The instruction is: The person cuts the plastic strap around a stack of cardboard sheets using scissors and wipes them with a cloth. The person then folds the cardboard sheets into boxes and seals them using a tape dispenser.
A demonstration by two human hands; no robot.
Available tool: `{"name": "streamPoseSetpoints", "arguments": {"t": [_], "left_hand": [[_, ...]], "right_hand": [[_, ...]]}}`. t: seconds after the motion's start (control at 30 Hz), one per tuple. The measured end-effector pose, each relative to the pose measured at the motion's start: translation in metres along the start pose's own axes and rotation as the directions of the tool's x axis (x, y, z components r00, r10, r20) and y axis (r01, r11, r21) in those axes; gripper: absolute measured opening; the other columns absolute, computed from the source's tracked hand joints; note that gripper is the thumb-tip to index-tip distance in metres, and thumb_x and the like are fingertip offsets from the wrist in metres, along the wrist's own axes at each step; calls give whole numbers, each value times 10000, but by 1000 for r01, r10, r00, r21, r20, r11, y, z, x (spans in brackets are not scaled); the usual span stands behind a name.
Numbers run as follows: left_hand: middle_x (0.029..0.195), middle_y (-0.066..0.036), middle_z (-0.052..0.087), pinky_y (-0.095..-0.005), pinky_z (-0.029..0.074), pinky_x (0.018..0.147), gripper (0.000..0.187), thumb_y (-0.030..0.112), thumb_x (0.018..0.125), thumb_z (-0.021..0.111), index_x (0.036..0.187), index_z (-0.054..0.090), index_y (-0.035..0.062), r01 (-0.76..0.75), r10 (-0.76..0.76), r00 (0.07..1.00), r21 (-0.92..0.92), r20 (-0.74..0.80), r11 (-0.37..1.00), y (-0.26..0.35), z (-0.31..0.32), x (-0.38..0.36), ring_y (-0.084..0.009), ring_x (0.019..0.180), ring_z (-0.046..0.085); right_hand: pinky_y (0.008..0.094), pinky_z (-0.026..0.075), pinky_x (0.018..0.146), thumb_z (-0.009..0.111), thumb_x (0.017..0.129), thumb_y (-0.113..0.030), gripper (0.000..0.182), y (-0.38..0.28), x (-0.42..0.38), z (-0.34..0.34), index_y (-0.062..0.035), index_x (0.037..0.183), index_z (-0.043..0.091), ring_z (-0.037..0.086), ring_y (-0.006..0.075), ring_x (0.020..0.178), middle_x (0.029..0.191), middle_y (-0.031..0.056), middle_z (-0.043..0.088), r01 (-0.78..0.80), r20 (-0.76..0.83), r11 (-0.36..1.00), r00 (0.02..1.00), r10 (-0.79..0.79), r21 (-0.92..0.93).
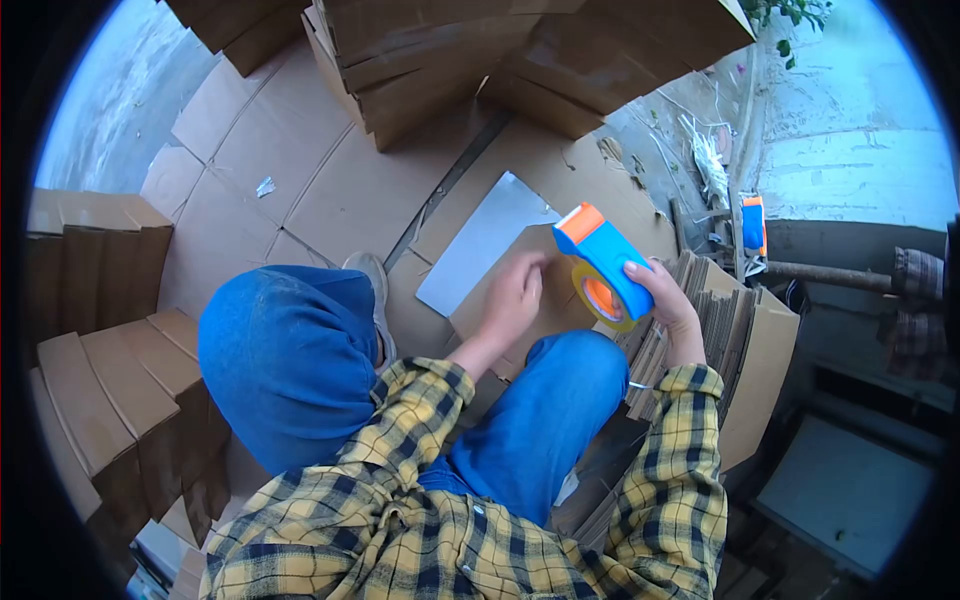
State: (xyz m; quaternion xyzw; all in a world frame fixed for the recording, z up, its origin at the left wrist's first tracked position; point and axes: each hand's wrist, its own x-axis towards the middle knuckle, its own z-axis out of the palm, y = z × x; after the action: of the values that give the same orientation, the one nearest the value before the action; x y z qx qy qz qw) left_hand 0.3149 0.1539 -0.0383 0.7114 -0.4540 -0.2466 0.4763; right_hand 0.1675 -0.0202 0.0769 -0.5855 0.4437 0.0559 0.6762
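My right hand (667, 300) is wrapped round a blue and orange tape dispenser (612, 255), lifted above my raised knee. A roll of yellowish tape (588, 297) with an orange core sits on the dispenser's lower side. Just left of the roll, my left hand (518, 292) is closed with its fingers curled together. What those fingers hold, if anything, is hidden. Beyond my hands a pale grey flat sheet (482, 245) lies on brown cardboard.
Stacked flat cardboard (735, 350) stands at my right. Folded cardboard boxes (110, 390) line the left, and more boxes (440, 60) rise ahead. Flattened cardboard (310, 190) covers the ground. Another blue and orange dispenser (752, 225) sits farther right, near a horizontal pole (830, 276).
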Motion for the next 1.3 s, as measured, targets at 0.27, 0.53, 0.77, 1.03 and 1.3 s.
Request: {"name": "streamPoseSetpoints", "arguments": {"t": [0.27, 0.53, 0.77, 1.03, 1.3], "left_hand": [[811, 22, 598, -196, 412, 606, 450, 485, 944, 463, 1051, 629, 81, 717, -371, 685, -670, 627, 192, -18, -10, 81, -44, 650, 507], [724, 39, 576, -196, 401, 559, 270, 357, 912, 588, 934, 663, 99, 689, -287, 721, -696, 631, 199, -24, -2, 84, -47, 589, 488], [655, -38, 591, -267, 428, 564, 190, 171, 864, 598, 784, 632, 3, 404, -380, 902, -712, 205, 574, -44, -16, 94, -116, 591, 524], [614, -18, 520, -263, 376, 553, 241, 236, 875, 625, 791, 620, 11, 372, -393, 916, -536, 80, 758, -58, 20, 76, -85, 598, 433], [652, -76, 568, -319, 425, 597, 263, 268, 885, 612, 816, 615, 14, 405, -434, 900, -447, 40, 798, -45, 39, 65, -165, 624, 524]], "right_hand": [[277, 528, 544, 605, 837, -422, 510, -1, 0, 0, 50, 1012, 525, 632, 194, 571, 699, 128, 625, -15, 5, 1000, 1000, 15, 19], [275, 528, 552, 609, 832, -415, 541, -16, 2, 4, 59, 1075, 510, 635, 190, 580, 712, 124, 626, -69, 9, 996, 998, 69, -65], [253, 528, 621, 614, 830, -412, 579, -22, -8, 5, 56, 1154, 508, 642, 150, 644, 820, 107, 646, -125, 0, 988, 992, 125, -94], [223, 496, 724, 618, 831, -421, 557, -1, -44, -19, 53, 1120, 566, 612, 114, 803, 919, 81, 645, -240, -76, 951, 970, 230, -194], [236, 493, 711, 625, 829, -478, 605, -6, -30, -15, 52, 1117, 574, 600, 115, 780, 907, 78, 637, -310, -73, 912, 951, 301, -268]]}}
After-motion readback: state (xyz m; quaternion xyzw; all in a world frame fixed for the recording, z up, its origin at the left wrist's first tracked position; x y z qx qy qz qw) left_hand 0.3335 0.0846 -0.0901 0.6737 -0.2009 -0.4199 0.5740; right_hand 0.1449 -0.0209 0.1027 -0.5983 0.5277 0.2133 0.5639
